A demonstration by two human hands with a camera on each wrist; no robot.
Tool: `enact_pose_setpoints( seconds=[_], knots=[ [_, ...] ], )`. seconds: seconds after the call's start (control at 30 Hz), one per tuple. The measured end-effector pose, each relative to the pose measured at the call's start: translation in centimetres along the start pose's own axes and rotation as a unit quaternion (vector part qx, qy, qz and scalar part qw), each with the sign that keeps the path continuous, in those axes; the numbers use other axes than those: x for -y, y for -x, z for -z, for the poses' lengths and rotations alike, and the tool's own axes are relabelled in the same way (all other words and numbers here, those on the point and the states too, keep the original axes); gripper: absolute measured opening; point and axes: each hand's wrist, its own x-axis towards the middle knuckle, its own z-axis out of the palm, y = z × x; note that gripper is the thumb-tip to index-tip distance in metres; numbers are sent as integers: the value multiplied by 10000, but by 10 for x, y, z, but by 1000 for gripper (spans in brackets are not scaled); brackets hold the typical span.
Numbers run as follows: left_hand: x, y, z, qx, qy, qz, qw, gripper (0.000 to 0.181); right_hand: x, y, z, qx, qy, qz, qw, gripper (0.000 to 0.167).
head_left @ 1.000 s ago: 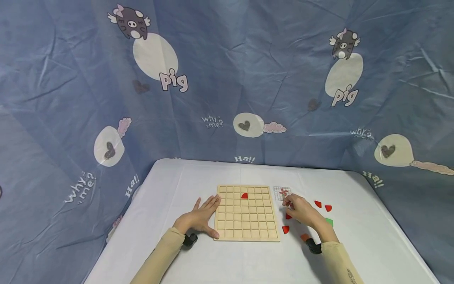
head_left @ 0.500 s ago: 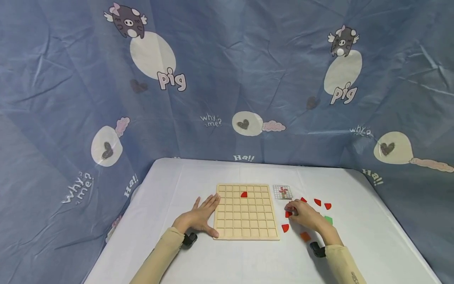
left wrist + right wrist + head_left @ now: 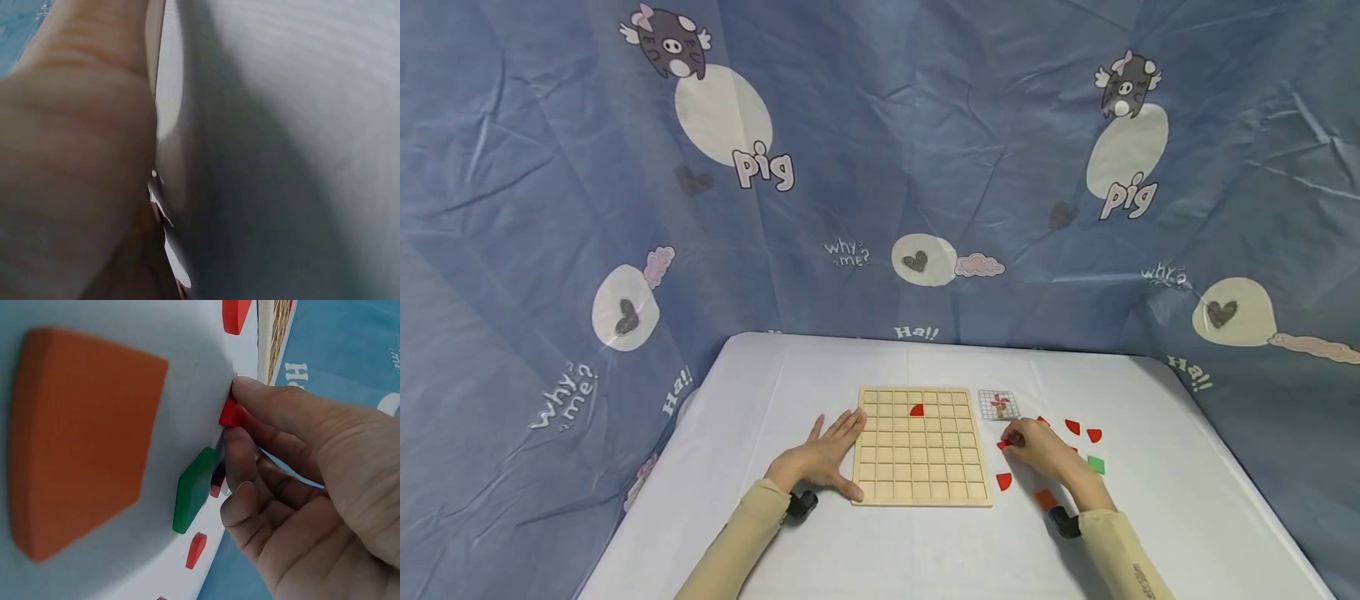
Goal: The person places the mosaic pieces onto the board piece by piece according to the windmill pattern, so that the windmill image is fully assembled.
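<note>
My left hand (image 3: 823,458) lies with fingers spread against the left side of a wooden grid board (image 3: 921,493). A red quarter-round block (image 3: 917,410) sits in one cell of the board's upper part. Right of the board, my right hand (image 3: 1037,446) pinches a red block (image 3: 230,414) between thumb and fingers, close to the tabletop. A small pattern card (image 3: 988,415) with a red and brown figure on a grid lies just beyond that hand. In the left wrist view the hand's side fills the left part.
Near my right hand lie a loose red block (image 3: 1003,482), an orange block (image 3: 87,444) and a green block (image 3: 194,490). More red blocks (image 3: 1094,435) lie farther right on the white table (image 3: 820,550). A blue printed cloth (image 3: 850,167) hangs behind.
My right hand first drew back from beside the pattern card, uncovering it, and came down at the red block, which it now pinches. The left hand stays on the board's edge.
</note>
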Motion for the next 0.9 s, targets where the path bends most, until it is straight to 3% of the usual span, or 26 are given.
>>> enact_pose_setpoints(
  seconds=[0.37,0.67,0.9],
  knots=[
    [1,-1,-1,-32,8,-14,10000,137,4,-7,-6,-236,-168,-585,9979,17],
    [1,1,0,-36,-26,-6,10000,137,0,0,-4,-320,226,-37,9992,22],
    [0,0,1,-41,-37,-23,10000,137,-2,1,-2,-330,232,227,9989,19]
  ],
)
